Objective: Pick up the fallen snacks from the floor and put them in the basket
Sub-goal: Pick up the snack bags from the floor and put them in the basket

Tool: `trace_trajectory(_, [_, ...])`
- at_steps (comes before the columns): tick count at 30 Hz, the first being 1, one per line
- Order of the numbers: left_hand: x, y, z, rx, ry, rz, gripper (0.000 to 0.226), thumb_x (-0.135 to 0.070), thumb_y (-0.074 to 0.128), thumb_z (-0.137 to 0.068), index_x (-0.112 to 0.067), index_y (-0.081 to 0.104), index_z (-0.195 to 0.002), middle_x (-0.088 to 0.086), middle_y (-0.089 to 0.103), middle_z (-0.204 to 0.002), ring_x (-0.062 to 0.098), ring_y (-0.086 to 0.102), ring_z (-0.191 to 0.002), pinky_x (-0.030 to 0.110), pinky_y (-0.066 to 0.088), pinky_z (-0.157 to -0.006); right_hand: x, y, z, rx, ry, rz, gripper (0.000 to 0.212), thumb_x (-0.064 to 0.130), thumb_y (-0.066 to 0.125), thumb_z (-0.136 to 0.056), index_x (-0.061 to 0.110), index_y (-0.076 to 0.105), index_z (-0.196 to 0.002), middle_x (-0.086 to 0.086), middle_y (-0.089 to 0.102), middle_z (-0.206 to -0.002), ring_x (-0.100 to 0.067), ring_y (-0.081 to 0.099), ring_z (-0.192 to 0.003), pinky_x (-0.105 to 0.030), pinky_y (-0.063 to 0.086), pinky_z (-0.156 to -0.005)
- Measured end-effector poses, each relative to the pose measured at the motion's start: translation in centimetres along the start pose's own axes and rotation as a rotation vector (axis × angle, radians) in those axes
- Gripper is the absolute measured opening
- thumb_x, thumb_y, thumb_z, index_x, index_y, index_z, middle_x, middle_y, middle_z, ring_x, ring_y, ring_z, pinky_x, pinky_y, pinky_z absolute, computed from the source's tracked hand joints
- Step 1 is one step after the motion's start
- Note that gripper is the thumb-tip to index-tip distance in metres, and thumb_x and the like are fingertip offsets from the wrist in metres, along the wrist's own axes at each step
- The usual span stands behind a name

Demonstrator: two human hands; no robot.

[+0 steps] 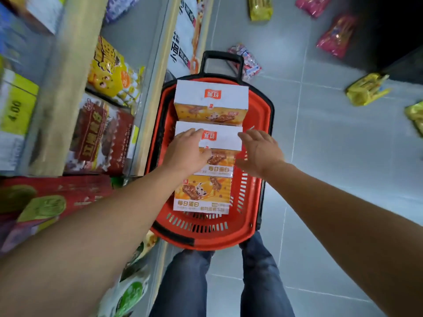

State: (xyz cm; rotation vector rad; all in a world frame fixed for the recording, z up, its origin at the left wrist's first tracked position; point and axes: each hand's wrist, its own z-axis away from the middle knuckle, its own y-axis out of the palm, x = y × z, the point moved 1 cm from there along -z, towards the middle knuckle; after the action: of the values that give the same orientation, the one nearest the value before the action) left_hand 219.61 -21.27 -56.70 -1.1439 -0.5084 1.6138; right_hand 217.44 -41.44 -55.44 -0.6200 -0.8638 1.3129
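Snacks lie scattered across the grey, smooth floor tiles (343, 156): a crinkly yellow packet (367, 89) well off to the right, another yellow packet (261, 8) at the top, two glossy pink packets (337, 35) and (312, 4) near the dark far corner, and a red, white and blue wrapper (248, 60) just beside the basket's black handle (222, 58). The red plastic basket (258, 179) stands on the floor in front of the person's jeans-clad legs (183, 282), its walls pierced with rows of narrow slots. Inside it sit rectangular cardboard boxes, white on top with orange printed faces: a far box (211, 101) by the handle end, a middle box (219, 139), and a near box (202, 194) lying flat toward the person. The left hand (188, 149) rests palm-down on the middle box, fingers spread flat over its white top and left edge, pressing rather than gripping. The right hand (258, 149) hangs loose and spread just beside the box's right edge, over the basket's rim; whether its fingertips touch the cardboard I cannot tell. To the left, a pale wooden shelf (75, 76) holds soft plastic bags, one yellow bag (109, 69) with cartoon print and one dark red bag (100, 133) with a serrated pattern, all somewhat blurred.
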Motion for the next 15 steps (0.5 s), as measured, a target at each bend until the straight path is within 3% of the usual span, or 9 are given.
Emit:
trace_trajectory(11, [-15.0, -11.7, 8.7, -0.017, 0.292, -0.052, 0.067, -0.041, 0.060, -0.092, -0.018, 0.036, -0.150, 0.005, 0.037, -0.155, 0.026, 0.035, -0.142, 0.042, 0.032, -0.115, -4.6, -12.6, 19.9, -0.232, 0.246, -0.115, 0.078, 0.044, 0.062, -0.089, 0.022, 0.027, -0.155, -0.003, 0.027, -0.161, -0.028, 0.021, -0.148, -0.042, 0.024, -0.119])
trace_trajectory(15, [-22.1, -12.8, 12.4, 0.010, 0.410, -0.100, 0.066, -0.040, 0.062, -0.091, -0.017, 0.040, -0.148, 0.007, 0.043, -0.151, 0.026, 0.047, -0.133, 0.035, 0.036, -0.108, -8.5, -14.9, 27.2, -0.337, 0.376, -0.198, 0.080, 0.046, 0.065, -0.087, 0.023, 0.029, -0.155, -0.004, 0.030, -0.160, -0.029, 0.027, -0.146, -0.040, 0.027, -0.119])
